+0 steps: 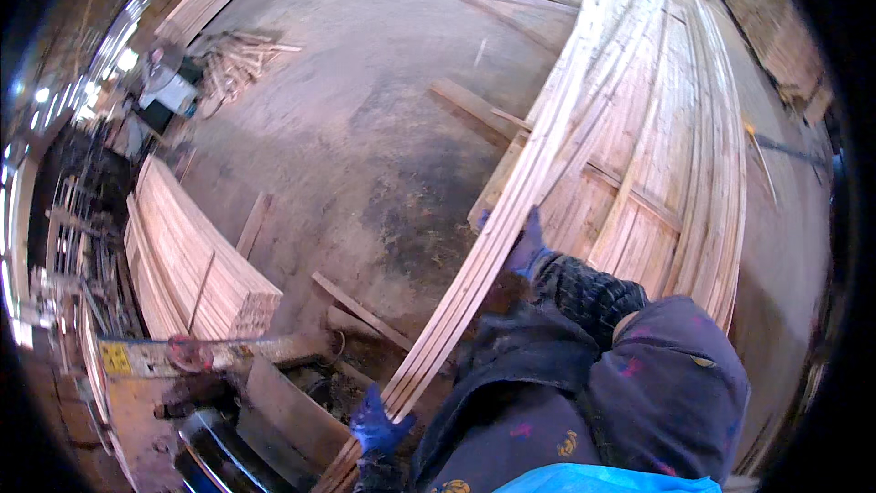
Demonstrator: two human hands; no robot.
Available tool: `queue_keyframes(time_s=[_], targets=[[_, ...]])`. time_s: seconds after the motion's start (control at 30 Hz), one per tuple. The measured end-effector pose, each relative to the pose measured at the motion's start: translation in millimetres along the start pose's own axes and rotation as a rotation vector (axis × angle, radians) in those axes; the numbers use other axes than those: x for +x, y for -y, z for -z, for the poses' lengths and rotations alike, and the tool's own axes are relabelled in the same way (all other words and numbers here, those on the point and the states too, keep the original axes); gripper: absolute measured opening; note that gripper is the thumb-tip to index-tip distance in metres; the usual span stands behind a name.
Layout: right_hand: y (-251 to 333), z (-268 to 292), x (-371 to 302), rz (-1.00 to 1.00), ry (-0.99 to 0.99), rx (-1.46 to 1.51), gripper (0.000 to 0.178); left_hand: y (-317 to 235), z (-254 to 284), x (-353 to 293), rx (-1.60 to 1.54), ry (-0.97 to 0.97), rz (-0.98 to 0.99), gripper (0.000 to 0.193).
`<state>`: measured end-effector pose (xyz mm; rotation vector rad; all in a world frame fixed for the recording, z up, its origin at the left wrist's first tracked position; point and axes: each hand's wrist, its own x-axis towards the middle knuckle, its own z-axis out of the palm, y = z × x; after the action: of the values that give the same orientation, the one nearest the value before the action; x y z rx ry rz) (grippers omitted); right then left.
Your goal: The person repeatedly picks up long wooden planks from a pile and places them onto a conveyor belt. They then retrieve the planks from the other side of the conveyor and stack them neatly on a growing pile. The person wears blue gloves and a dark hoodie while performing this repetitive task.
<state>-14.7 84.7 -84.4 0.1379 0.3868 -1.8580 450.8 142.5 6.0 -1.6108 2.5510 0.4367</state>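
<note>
Several long, narrow wooden boards (474, 288) lie side by side across my front, running from the lower middle toward the far right. My left hand (379, 424), in a blue glove, is wrapped round them close to their near end. Farther along, my right hand (526, 248), also gloved in blue, grips the same boards from the right side, its fingers partly hidden under them. The boards' far part rests on or just over a wide pile of planks (630, 187) to the right; I cannot tell which.
At left stands a neat stack of planks (196, 260) beside a machine (155, 383) with a yellow label. Loose wood pieces (365, 310) lie on the concrete floor (365, 119). Scrap wood (239, 66) is heaped farther back, and another lumber stack (780, 41) stands at far right.
</note>
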Motion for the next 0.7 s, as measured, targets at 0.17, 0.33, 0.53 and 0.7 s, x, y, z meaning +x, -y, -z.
queue_keyframes(time_s=[0.17,0.33,0.53,0.7], targets=[[-51.0,31.5,-25.2,-0.331,-0.016,0.14,0.081,-102.0,2.7,99.0,-0.227,-0.097,-0.28,0.092],[-68.6,33.1,-53.2,-0.587,0.057,-0.216,0.09,-159.4,-25.3,169.2,-0.179,-0.114,-0.156,0.09],[26.6,10.3,-8.2,0.013,-0.087,-0.141,0.08,-89.3,-26.7,121.3,-0.186,-0.053,-0.281,0.094],[77.4,0.4,12.0,0.098,-0.206,0.005,0.08,-67.3,3.6,76.4,-0.018,0.356,-0.056,0.1]])
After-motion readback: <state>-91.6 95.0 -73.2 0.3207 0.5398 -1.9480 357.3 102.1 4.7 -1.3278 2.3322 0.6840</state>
